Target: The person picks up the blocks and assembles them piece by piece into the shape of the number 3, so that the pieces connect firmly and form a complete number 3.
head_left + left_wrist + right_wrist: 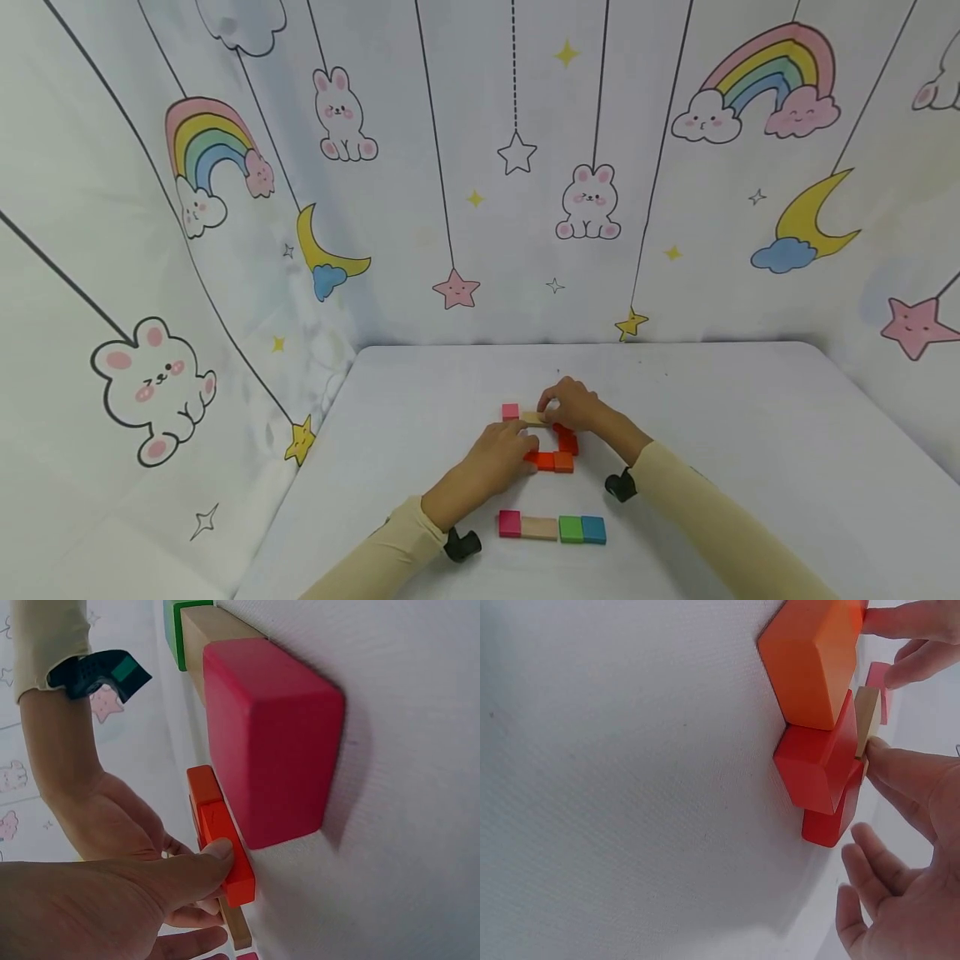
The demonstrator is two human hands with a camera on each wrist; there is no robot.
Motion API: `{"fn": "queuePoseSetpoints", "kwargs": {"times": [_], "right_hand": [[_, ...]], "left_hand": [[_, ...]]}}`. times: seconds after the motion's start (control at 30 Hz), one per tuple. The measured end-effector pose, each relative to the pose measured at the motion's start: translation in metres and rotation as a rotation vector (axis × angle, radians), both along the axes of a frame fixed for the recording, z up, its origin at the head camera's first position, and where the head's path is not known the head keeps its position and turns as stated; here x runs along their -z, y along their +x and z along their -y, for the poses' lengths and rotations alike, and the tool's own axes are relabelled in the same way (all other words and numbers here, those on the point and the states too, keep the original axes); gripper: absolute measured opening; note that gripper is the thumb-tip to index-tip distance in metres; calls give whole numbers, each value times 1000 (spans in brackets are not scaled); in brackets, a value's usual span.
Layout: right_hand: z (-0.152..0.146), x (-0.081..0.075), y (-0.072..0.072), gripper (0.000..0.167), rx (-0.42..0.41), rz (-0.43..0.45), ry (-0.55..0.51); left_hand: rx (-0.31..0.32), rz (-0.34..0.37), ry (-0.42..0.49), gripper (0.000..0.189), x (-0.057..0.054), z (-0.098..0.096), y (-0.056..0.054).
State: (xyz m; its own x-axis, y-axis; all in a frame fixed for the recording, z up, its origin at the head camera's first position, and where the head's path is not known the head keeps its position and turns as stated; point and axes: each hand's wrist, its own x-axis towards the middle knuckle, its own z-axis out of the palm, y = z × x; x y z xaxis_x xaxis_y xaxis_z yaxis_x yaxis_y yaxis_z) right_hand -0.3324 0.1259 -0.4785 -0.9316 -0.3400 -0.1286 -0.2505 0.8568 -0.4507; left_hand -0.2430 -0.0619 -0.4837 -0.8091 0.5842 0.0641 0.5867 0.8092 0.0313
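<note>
A ring of small coloured blocks lies on the white table, with a plain wooden block (pixel 534 418) at its far side. My left hand (pixel 498 457) reaches in from the left; its thumb touches an orange-red block (pixel 229 859) while its other fingers extend toward the wooden block's left end. At that block's right end, my right hand (pixel 576 406) pinches it between thumb and forefinger, with the remaining fingers loosely bent. A pink block (pixel 510 411) sits beside the wooden one. Red blocks (pixel 817 769) and an orange block (pixel 563 462) form the right and near sides.
Closer to me lies a row: a crimson block (pixel 510 523), a wooden block (pixel 538 528), a green block (pixel 571 529) and a blue block (pixel 594 530). A white patterned curtain (pixel 405 208) stands behind the table (pixel 720 433).
</note>
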Motion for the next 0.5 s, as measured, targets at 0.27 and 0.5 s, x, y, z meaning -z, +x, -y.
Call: {"fn": "queuePoseSetpoints", "kwargs": {"times": [0.27,0.5], "right_hand": [[-1,-5,2,11,2,9,11],[-2,-5,3,11,-11,10,19]], "left_hand": [[-2,4,12,27,1,1,-1],[-2,0,13,29,2,1,-1]]}}
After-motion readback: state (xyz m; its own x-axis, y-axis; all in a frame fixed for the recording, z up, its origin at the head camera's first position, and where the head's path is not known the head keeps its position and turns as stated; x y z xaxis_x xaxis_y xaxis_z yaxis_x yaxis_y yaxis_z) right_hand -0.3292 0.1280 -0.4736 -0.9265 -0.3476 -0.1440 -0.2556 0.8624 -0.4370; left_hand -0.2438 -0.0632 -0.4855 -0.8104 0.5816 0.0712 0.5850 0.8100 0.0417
